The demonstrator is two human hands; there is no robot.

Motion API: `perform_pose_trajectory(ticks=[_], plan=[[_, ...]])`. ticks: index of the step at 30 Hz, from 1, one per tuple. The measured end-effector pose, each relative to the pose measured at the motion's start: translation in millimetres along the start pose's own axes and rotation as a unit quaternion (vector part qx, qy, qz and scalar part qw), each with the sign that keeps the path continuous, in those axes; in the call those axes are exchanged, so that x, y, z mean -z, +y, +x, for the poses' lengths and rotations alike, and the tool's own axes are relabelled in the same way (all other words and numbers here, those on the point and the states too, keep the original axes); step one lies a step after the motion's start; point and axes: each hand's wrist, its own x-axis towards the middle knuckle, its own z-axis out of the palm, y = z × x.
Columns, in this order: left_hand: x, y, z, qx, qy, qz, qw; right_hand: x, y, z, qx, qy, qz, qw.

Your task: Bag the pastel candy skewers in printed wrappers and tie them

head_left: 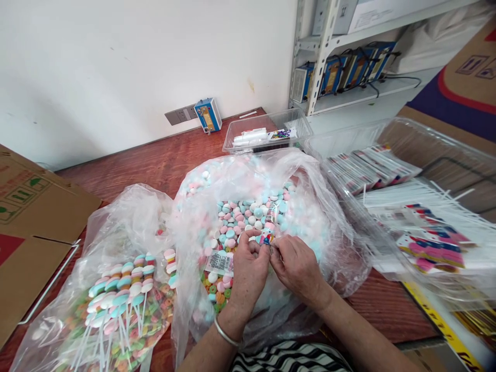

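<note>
My left hand (250,271), with a bangle on the wrist, and my right hand (298,268) meet over an open clear plastic bag (333,243) full of candies. Fingers of both hands pinch the near end of a small printed candy wrapper (267,235). Its far part is transparent; what it contains is hard to make out. Pink, white and pale blue candies (236,217) lie under the hands. A second printed wrapper (219,262) rests on the candies left of my left hand, above some green and orange ring candies (220,298).
At left, several stacked candy sticks (120,284) lie on a bag of ring candies (155,315), near a cardboard box (39,217). A clear tub (387,129) of wrappers and white sticks stands right. Behind are a tray (228,139), blue device (208,114) and shelf (387,93).
</note>
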Motion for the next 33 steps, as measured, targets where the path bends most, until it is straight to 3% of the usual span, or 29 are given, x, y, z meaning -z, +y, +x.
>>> perform_pose_trajectory(ticks=[5,10,12,15,17,18,21,23,26,33], plan=[[-1.8,-2,-1,0.0,0.017,-0.025,1.0,-2,-1,-1,0.006,0.012,0.017,1.0],[10.7,4,2,0.056,-0.09,-0.154,0.982,5,7,3,-0.006,0.023,0.061,0.998],[15.2,8,6,0.11,-0.114,-0.262,0.952,9,9,4,-0.002,0.012,0.113,0.993],[13.9,15,14,0.194,-0.145,-0.422,0.873,14,5,6,0.054,-0.03,0.197,0.979],[9.5,19,21,0.211,-0.124,-0.489,0.837,18,-2,5,0.071,-0.046,0.201,0.976],[7.5,21,24,0.204,-0.088,-0.511,0.83,20,-6,3,0.046,-0.044,0.193,0.979],[4.8,27,32,0.151,0.027,-0.533,0.832,31,-21,-7,-0.133,-0.08,0.201,0.967],[5.2,30,34,0.113,0.057,-0.534,0.836,36,-30,-16,-0.208,-0.171,0.245,0.931],[4.4,33,32,0.105,0.053,-0.542,0.832,34,-41,-28,-0.228,-0.226,0.266,0.909],[-10.0,30,11,0.122,0.011,-0.489,0.864,15,-45,-29,-0.226,-0.174,0.232,0.93]])
